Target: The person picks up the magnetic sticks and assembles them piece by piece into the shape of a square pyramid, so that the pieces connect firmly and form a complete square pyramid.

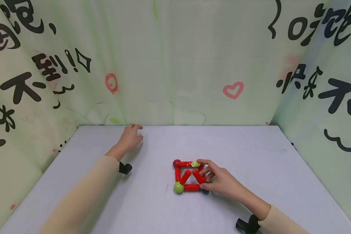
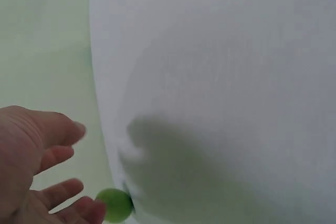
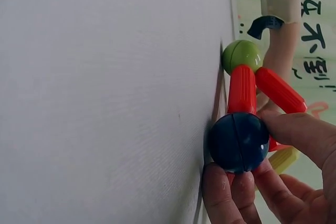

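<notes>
My right hand point(image 1: 222, 182) grips the right side of a toy frame made of red rods point(image 1: 191, 187) and balls, thumb and fingers around a dark blue ball point(image 3: 239, 142). A light green ball point(image 1: 178, 187) forms its near left corner and a dark red ball point(image 1: 176, 163) the far left one. Two red rods slant up inside, and a short yellow rod point(image 1: 195, 164) stands at the far side. My left hand point(image 1: 131, 138) reaches over the table's back edge, fingers apart. Its fingertips overlap a loose green ball point(image 2: 116, 205) in the left wrist view; the hand hides that ball from the head view.
The white table point(image 1: 237, 146) ends at a pale green cloth backdrop point(image 1: 169, 65) with black writing and a red heart point(image 1: 233, 90). Similar cloth walls stand on the left and right. A black wrist mount point(image 1: 247, 224) sits on the right wrist.
</notes>
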Action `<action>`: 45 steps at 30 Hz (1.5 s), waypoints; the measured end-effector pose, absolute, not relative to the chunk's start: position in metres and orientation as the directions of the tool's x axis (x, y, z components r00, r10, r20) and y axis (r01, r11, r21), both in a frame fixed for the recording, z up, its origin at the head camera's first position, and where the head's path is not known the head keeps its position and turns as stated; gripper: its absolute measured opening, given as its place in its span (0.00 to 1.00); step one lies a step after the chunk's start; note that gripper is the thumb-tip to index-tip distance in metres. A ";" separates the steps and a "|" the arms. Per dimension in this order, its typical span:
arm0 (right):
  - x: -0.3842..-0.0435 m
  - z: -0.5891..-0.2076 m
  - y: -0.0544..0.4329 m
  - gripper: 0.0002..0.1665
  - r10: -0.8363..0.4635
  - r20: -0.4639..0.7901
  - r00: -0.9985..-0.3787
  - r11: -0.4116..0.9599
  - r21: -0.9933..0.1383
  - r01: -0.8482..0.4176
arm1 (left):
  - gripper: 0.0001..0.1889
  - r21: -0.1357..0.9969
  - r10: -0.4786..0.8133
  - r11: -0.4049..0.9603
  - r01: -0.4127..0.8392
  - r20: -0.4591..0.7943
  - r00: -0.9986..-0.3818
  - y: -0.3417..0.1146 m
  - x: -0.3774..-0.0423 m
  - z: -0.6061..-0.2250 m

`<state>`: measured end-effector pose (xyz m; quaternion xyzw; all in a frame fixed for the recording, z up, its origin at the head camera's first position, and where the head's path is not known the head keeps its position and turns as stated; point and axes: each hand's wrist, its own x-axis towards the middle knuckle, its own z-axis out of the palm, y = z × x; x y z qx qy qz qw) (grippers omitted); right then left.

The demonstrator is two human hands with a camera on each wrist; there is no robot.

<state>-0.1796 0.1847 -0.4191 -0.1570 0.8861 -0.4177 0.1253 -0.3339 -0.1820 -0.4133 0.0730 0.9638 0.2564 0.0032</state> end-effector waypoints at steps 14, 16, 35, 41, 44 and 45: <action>-0.182 -0.419 0.181 0.45 -0.394 -0.094 -0.914 0.601 -0.779 -0.179 | 0.24 0.398 0.038 0.917 0.044 0.023 -0.999 -0.211 -0.347 -0.422; -0.182 -0.419 0.181 0.45 -0.398 -0.092 -0.913 0.601 -0.778 -0.184 | 0.24 0.404 0.044 0.914 0.044 0.008 -0.999 -0.212 -0.348 -0.423; -0.181 -0.419 0.185 0.46 -0.400 -0.086 -0.913 0.592 -0.785 -0.186 | 0.18 0.545 0.310 0.792 0.275 0.029 -0.950 -0.123 -0.312 -0.413; -0.180 -0.419 0.185 0.46 -0.399 -0.089 -0.913 0.589 -0.788 -0.181 | 0.15 0.599 0.429 0.711 0.369 0.046 -0.902 -0.091 -0.280 -0.399; -0.181 -0.419 0.186 0.45 -0.398 -0.094 -0.912 0.589 -0.789 -0.176 | 0.14 0.643 0.481 0.653 0.399 0.054 -0.875 -0.080 -0.264 -0.391; -0.181 -0.419 0.186 0.45 -0.402 -0.093 -0.911 0.588 -0.789 -0.179 | 0.14 0.665 0.495 0.630 0.401 0.054 -0.867 -0.077 -0.259 -0.389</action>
